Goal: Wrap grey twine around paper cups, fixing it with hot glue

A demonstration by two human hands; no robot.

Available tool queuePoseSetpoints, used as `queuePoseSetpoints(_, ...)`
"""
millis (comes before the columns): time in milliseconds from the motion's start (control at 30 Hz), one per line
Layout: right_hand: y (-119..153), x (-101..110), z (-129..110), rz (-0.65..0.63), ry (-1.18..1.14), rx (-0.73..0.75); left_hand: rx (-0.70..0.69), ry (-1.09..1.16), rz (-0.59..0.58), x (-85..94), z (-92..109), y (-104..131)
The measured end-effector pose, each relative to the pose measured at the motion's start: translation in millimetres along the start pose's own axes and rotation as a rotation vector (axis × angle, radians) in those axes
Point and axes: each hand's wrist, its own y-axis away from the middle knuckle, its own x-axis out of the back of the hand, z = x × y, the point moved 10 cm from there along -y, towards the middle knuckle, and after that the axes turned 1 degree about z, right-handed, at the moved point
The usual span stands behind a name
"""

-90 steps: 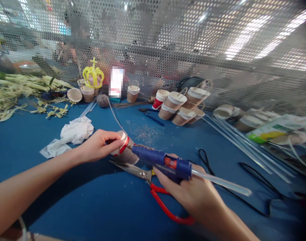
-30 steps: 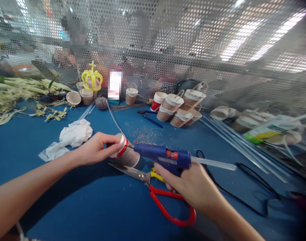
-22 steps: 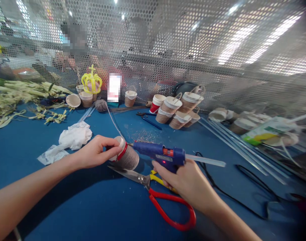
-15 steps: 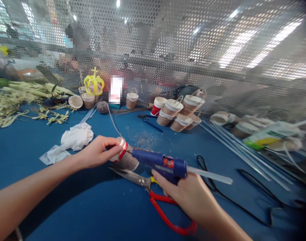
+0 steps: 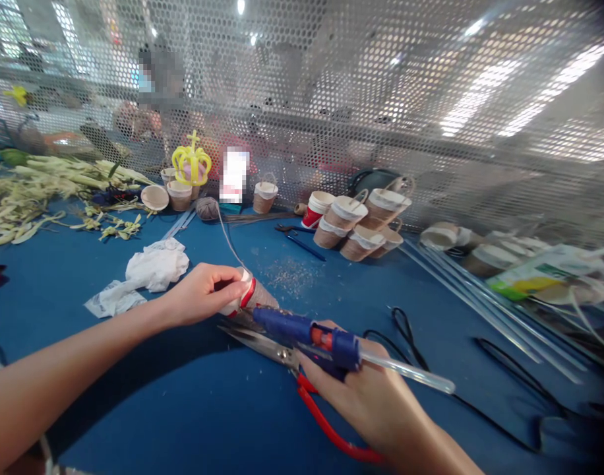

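My left hand (image 5: 210, 295) is closed on a paper cup (image 5: 261, 297) that lies tilted on its side, its body wound with grey-brown twine and a red and white band still bare near the rim. From the cup a strand of twine (image 5: 227, 236) runs back to a grey ball of yarn (image 5: 206, 208). My right hand (image 5: 361, 389) grips a blue hot glue gun (image 5: 302, 330), with a clear glue stick poking out of its back. The gun's nozzle is at the cup's red band; whether it touches I cannot tell. Beneath the gun lie red-handled scissors (image 5: 262, 344), partly hidden.
A crumpled white cloth (image 5: 156, 265) lies left of the cup. Stacked twine-wrapped cups (image 5: 344, 214), pliers (image 5: 302, 243) and a yellow crown (image 5: 192, 161) stand or lie farther back. Long clear glue sticks (image 5: 500, 310) and a black cord (image 5: 510, 366) spread over the right side.
The glue gun has shifted slightly left and down along the cup's band, covering more of the cup and scissors. My left hand still holds the cup. The whole view has shifted slightly.
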Motion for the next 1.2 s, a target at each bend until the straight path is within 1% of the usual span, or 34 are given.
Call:
queuePoseSetpoints(133, 1, -2, 4, -0.018, 0.007, -0.024, -0.005, -0.005, -0.004, 0.2, 1, 0)
queuePoseSetpoints(300, -4, 5, -4, -0.007, 0.022, -0.026, -0.001, 0.028, 0.001, -0.5, -1, 0)
queuePoseSetpoints(433, -4, 5, -6, -0.025, 0.024, -0.024, 0.021, 0.039, 0.0, -1.4, -3, 0)
queuePoseSetpoints(633, -3, 4, -2, -0.02, 0.008, -0.043, 0.013, 0.036, 0.013, 0.0, -3, 0)
queuePoseSetpoints(967, 0, 0, -2, -0.027, -0.004, -0.033, 0.034, 0.031, 0.027, 0.6, -9, -1)
queuePoseSetpoints(1200, -2, 5, -2, 0.003, -0.038, -0.051, 0.028, 0.027, 0.022, 0.0, -9, -1)
